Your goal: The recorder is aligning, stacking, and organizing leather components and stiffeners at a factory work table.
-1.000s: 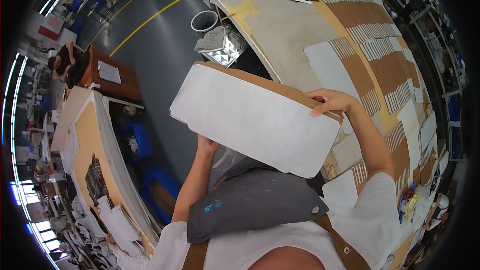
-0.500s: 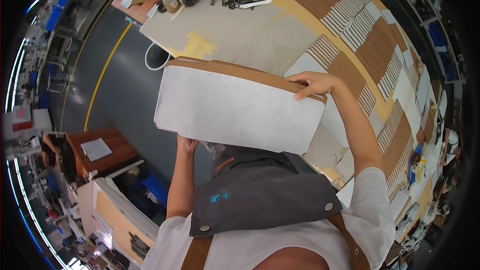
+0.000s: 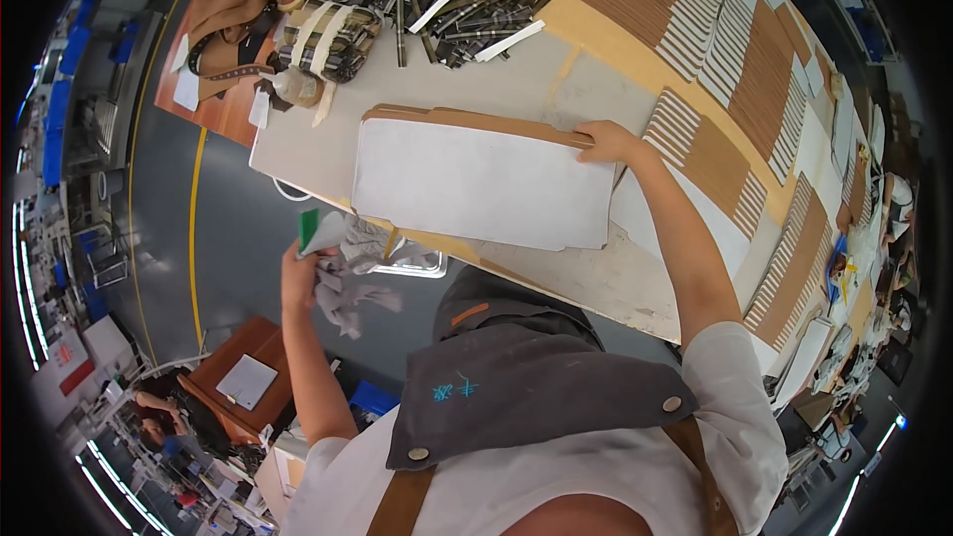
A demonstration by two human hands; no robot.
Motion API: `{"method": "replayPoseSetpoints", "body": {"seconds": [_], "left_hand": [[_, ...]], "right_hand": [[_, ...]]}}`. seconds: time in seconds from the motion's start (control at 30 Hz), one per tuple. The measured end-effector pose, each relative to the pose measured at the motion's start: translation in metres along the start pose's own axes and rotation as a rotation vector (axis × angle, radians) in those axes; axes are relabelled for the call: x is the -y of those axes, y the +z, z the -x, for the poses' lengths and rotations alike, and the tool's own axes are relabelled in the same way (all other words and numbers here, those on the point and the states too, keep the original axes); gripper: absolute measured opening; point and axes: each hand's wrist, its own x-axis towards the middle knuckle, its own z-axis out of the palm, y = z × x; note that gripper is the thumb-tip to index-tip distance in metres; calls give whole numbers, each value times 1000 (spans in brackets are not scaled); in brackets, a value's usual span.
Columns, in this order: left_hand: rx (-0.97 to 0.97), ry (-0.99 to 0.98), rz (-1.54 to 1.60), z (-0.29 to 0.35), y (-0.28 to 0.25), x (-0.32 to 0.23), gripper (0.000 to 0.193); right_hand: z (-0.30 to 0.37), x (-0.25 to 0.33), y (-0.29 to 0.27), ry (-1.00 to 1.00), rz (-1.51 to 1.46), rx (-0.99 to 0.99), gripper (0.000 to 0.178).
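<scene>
tabletop (image 3: 604, 77) | right hand (image 3: 608, 141) outstretched, pinching white board (image 3: 481, 184) | left hand (image 3: 296, 276) lower, gripping green piece (image 3: 308, 229)

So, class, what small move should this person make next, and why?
Perhaps lift the left hand, with its green item, over the table toward the white-topped stack. The right hand holds the stack's far right corner, while the green item is out past the table's near edge.

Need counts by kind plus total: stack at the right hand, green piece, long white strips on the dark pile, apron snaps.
White-topped stack at right hand: 1
Green piece in left hand: 1
Long white strips on dark strip pile: 2
Metal snaps on apron: 2
Total: 6
</scene>
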Motion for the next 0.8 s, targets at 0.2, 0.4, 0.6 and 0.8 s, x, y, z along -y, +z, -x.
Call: {"method": "replayPoseSetpoints", "body": {"seconds": [0.2,0.4,0.6,0.8], "left_hand": [[143,198,99,23,53,-136,20],[682,213,301,13,175,-159,21],[466,1172,-647,-2,211,-147,40],[554,820,-368,-9,211,-128,46]], "right_hand": [[42,71,15,-202,-540,-647,59],[66,175,18,-513,-1159,-330,89],[55,173,24,-441,-2018,-361,66],[44,166,12,-345,-1987,-468,48]]}}
